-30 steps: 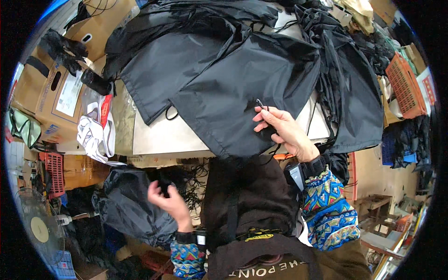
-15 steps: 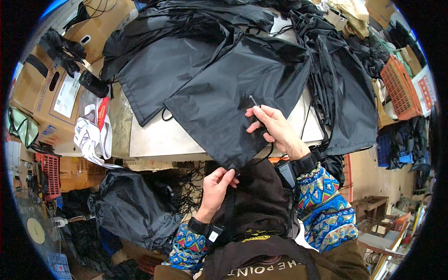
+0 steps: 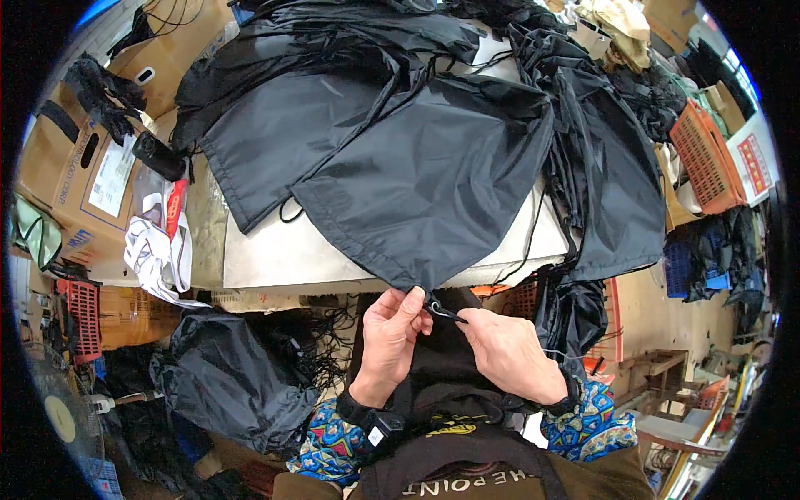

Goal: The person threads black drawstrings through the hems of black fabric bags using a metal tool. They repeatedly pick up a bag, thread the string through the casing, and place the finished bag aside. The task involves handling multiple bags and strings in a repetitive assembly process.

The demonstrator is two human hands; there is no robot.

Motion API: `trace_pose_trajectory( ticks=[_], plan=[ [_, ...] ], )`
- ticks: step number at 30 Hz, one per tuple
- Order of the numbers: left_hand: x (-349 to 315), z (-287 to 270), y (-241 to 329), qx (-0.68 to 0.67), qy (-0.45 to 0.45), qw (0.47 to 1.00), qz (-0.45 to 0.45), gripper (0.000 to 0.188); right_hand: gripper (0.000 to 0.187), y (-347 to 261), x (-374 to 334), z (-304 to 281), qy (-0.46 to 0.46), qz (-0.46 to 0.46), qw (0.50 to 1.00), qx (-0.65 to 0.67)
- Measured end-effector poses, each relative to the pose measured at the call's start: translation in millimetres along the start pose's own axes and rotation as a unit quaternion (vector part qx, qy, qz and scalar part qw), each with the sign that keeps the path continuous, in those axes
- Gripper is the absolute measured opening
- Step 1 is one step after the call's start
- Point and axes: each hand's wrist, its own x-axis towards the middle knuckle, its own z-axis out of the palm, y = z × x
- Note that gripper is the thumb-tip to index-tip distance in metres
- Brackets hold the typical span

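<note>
A black drawstring bag (image 3: 425,175) of thin, shiny cloth lies over the table edge, its lower corner pointing toward me. My left hand (image 3: 390,337) is closed, thumb and fingers pinching that corner. Close beside it, my right hand (image 3: 515,354) is closed round a thin metal hook (image 3: 437,309). The hook's curved tip shows between the hands at the bag's corner, with dark cord beside it. Most of the hook is hidden by my right fingers. Further black bags (image 3: 612,175) lie right of and behind this one.
Left stand a cardboard box (image 3: 83,179), a black cylinder (image 3: 158,154) and white straps (image 3: 154,250). A black cloth bundle (image 3: 233,375) and tangled cords hang below the table edge. An orange basket (image 3: 708,158) is at right, a fan (image 3: 62,417) at lower left.
My right hand has come down and toward me from above the cloth, bringing the hook's tip to the bag's corner. My left hand keeps its pinch there.
</note>
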Motion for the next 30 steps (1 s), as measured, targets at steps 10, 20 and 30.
trace_pose_trajectory(
  ticks=[10, 20, 30],
  plan=[
    [-6.5, -0.1, 0.8, 0.141, -0.019, 0.987, 0.077, 0.015, 0.02, -9.9, 14.1, 13.7, -0.002, 0.006, 0.997, -0.081],
    [-1.0, 0.8, 17.0, 0.296, -0.009, 0.953, 0.058, 0.023, 0.021, 21.2, -5.7, -34.1, -0.007, -0.025, 0.999, -0.038],
    [20.6, -17.1, 50.6, 0.166, 0.054, 0.967, 0.187, 0.027, 0.014, 24.5, -25.9, -35.3, -0.025, -0.045, 0.998, 0.03]
  ],
)
